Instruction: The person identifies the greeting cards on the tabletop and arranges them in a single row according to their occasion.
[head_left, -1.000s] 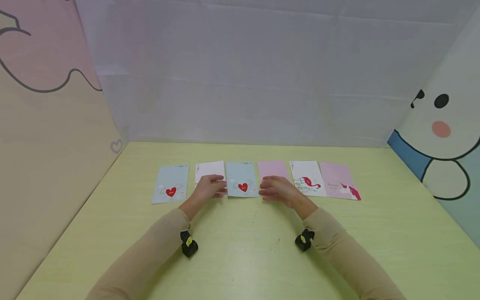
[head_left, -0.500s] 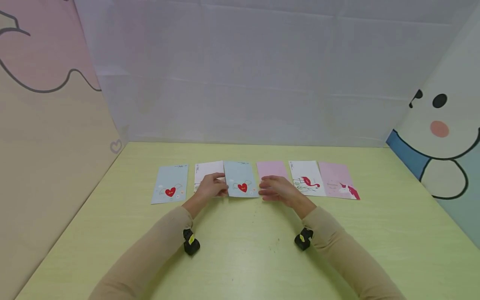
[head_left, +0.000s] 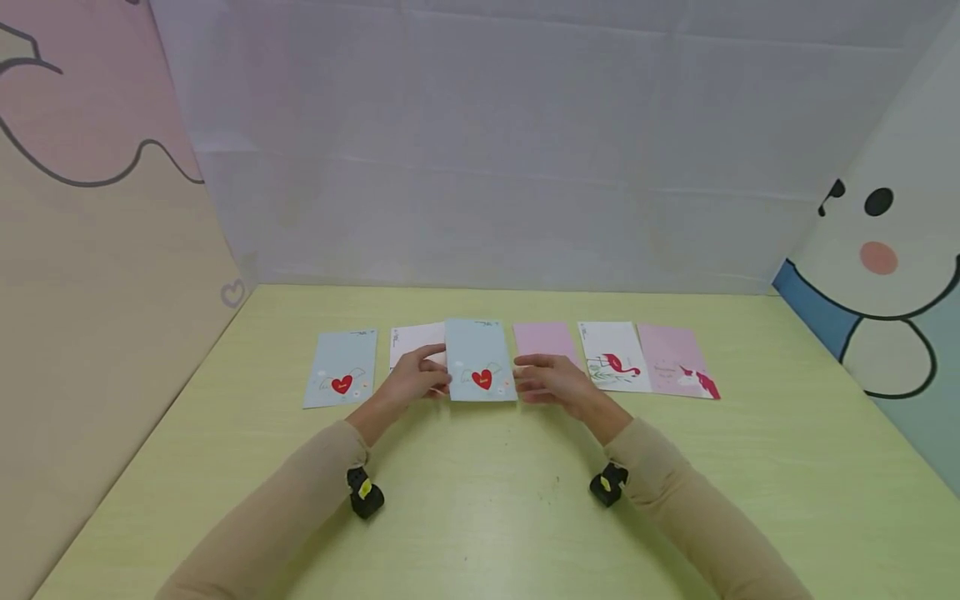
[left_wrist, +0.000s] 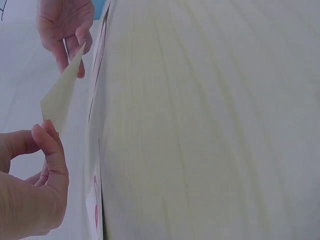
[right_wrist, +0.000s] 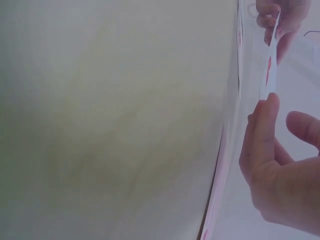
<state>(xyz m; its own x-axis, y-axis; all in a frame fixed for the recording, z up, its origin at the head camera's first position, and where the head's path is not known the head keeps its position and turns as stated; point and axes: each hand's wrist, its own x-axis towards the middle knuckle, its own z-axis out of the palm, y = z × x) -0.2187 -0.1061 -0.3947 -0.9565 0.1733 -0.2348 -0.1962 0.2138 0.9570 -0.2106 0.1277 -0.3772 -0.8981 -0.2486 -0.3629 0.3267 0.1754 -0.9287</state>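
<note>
Pinching the blue card (head_left: 481,352) by one edge, your left hand (head_left: 409,379) holds it above the table (head_left: 487,508); your right hand (head_left: 555,383), thumb apart, touches the other. Lifting seems done, laying down not yet.

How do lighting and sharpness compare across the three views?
Head: fairly even light, soft shadow beside the left sleeve, faint sheen on the table, small lettering on the held card unreadable; left wrist: hazy, low contrast, wood grain faint; right wrist: also hazy, table soft and blurry, darker toward the left edge.
</note>
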